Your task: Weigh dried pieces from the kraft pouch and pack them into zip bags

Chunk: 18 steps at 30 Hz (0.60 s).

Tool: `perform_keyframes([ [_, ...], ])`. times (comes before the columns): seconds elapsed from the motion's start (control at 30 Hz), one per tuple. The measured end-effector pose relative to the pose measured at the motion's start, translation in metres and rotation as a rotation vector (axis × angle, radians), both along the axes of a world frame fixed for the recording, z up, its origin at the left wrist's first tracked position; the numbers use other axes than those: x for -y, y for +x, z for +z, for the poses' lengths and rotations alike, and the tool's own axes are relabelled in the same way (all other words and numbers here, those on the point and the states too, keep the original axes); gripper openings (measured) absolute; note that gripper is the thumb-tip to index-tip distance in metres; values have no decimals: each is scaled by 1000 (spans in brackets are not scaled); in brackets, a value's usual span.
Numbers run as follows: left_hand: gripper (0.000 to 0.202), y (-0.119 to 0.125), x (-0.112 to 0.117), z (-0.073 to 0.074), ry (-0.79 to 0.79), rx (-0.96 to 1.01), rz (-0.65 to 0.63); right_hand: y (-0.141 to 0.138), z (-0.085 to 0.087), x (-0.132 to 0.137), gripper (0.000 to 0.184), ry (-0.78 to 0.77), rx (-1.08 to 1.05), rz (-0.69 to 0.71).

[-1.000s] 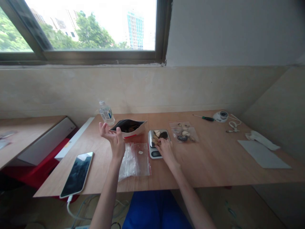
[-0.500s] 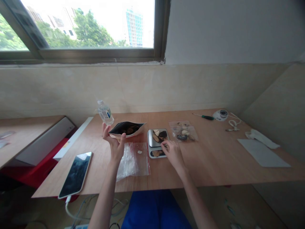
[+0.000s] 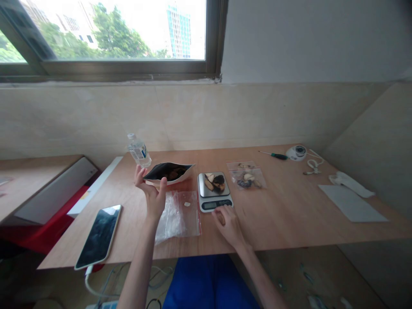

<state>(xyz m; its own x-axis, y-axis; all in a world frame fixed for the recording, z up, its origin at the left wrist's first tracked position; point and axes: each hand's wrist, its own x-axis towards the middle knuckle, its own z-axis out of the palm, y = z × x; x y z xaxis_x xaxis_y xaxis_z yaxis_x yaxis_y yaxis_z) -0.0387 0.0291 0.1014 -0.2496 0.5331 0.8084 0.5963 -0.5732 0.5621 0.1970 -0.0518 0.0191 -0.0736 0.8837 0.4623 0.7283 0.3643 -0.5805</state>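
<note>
Nearest the front edge of the light wooden table [image 3: 289, 214], the right hand [image 3: 229, 227] is hovering just before a small silver digital kitchen scale [image 3: 214, 205], its fingers half curled and showing nothing held. The left hand [image 3: 152, 193] is pinching a cream-and-black foil pouch [image 3: 169, 172] narrowly between thumb and fingers above the table, its open mouth showing dark pieces inside. A clear plastic zip bag [image 3: 177, 219] is lying flat beneath that hand, and a black-screened smartphone [image 3: 98, 237] is lying towards the left edge. Dark and pale chunks [image 3: 214, 182] are sitting on the scale's platform. Towards the far edge, a clear zip bag of similar chunks [image 3: 246, 175] is lying right of the scale, and a plastic water bottle [image 3: 139, 150] is standing beyond the pouch. A green-handled screwdriver [image 3: 278, 156] is lying by the far right corner.
</note>
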Motion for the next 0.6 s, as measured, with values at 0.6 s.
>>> perform_keyframes([
  [0.6,101,-19,0,0,-124,-166,-76,-10,29,-67,12,-110,-390,39],
])
